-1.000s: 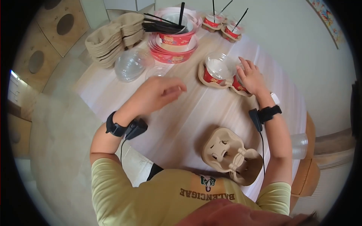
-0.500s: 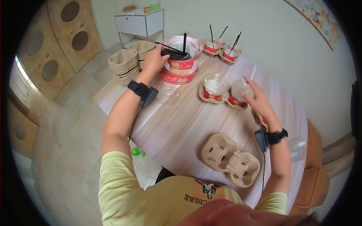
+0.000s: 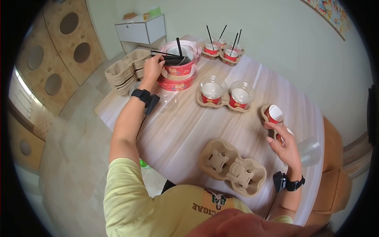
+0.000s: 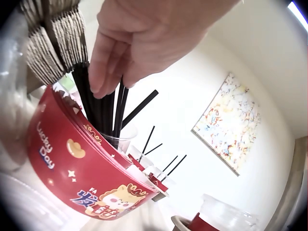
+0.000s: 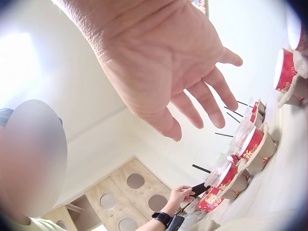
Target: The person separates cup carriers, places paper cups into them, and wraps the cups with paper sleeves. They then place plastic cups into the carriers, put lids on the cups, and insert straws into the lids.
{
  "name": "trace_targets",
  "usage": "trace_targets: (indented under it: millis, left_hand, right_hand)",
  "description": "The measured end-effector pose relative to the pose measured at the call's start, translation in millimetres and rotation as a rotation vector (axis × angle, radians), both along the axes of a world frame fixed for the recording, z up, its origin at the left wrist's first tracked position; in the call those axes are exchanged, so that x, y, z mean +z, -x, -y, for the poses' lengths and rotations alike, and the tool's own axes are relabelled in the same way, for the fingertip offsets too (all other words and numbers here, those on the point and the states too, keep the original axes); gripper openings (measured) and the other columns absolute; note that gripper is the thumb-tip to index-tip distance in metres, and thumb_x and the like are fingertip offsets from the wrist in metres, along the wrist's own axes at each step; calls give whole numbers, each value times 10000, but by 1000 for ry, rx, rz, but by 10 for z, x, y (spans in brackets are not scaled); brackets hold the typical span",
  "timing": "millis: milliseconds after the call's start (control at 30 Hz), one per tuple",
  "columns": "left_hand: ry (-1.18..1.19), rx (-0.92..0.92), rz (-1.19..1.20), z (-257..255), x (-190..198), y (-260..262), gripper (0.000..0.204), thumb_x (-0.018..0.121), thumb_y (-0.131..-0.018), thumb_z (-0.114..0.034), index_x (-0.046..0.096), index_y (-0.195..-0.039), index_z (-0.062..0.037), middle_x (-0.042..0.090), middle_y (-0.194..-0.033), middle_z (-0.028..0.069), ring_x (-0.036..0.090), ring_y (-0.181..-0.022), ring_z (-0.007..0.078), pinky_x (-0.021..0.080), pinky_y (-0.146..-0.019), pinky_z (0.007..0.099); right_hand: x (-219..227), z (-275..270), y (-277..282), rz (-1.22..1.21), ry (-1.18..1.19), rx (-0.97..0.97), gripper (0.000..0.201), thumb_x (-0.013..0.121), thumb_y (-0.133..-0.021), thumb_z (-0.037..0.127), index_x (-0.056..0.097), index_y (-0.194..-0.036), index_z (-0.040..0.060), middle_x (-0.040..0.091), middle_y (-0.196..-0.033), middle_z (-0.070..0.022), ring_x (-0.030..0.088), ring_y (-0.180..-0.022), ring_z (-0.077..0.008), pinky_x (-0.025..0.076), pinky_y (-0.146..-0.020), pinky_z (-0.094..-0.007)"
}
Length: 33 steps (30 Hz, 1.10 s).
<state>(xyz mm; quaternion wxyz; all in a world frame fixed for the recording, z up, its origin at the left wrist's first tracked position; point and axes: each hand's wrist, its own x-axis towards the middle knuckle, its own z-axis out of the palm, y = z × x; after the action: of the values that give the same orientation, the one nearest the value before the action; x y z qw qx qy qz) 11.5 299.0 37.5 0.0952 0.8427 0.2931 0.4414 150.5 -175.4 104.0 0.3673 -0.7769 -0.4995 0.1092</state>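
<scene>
My left hand (image 3: 152, 69) pinches black straws (image 4: 102, 113) at their upper ends, above a stack of red printed paper bowls (image 4: 91, 168). The straws lean out of the topmost bowl. My right hand (image 3: 285, 145) hovers with fingers spread beside two red paper cups (image 3: 273, 114) with white tops, in a pulp carrier at the table's right. Ahead of that hand, two more red cups (image 3: 239, 102) under clear domed lids (image 3: 241, 91) stand in a pulp cup carrier (image 3: 221, 106). Nothing is in the right hand.
An unfilled pulp carrier (image 3: 233, 168) lies near the front edge. Nested clear plastic ware (image 3: 310, 152) lies at right. Stacked carriers (image 3: 121, 75) flank the bowls; a clear lid (image 3: 169, 103) lies before them. Cups with straws (image 3: 231, 55) stand at the back.
My left hand has travelled from over the table to the straws and pinches them. My right hand has left the lidded cup, drawing back toward the cups at right.
</scene>
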Motion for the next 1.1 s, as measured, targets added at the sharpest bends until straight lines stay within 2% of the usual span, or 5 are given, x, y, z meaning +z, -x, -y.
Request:
trace_targets:
  millis: [233,467,600,767,1100]
  left_hand:
    - [364,-56,169,121,120,5,102,600,-809,-109,569,-800,-12,605,-596,52,573,-457,106,459,-422,238]
    - [-19,-7,250,523,833,244,120,567,-849,-132,556,-834,-13,589,-622,41,578,-530,87,445,-451,226]
    - [-2,-231,319,1099,1201,296,115,566,-847,-129,550,-802,-24,553,-568,48,527,-488,87,418,-459,230]
    - [97,-434,165,1421,1296,172,119,564,-852,-129,534,-804,-24,510,-542,33,494,-474,74,408,-456,224]
    - [-376,-412,-54,1409,1333,-219,123,564,-841,-140,508,-791,-43,429,-508,54,441,-450,127,364,-442,285]
  right_hand:
    - [-10,-29,38,-2,-81,73,368,615,-758,125,541,-1110,51,597,-1062,-112,513,-1086,-275,140,-1065,-484]
    - [40,46,-19,11,-171,69,353,596,-756,126,554,-1096,41,614,-1022,-97,534,-1055,-251,160,-1061,-479]
    - [18,83,-51,12,-190,47,357,594,-754,125,554,-1098,36,615,-1019,-96,539,-1040,-247,159,-1063,-474]
    - [-10,86,-52,-24,-179,73,351,596,-756,120,554,-1095,38,615,-1001,-101,531,-1045,-253,151,-1068,-463]
    - [-32,109,-42,31,-158,83,364,612,-751,124,553,-1103,53,613,-992,-97,513,-1067,-278,148,-1069,-469]
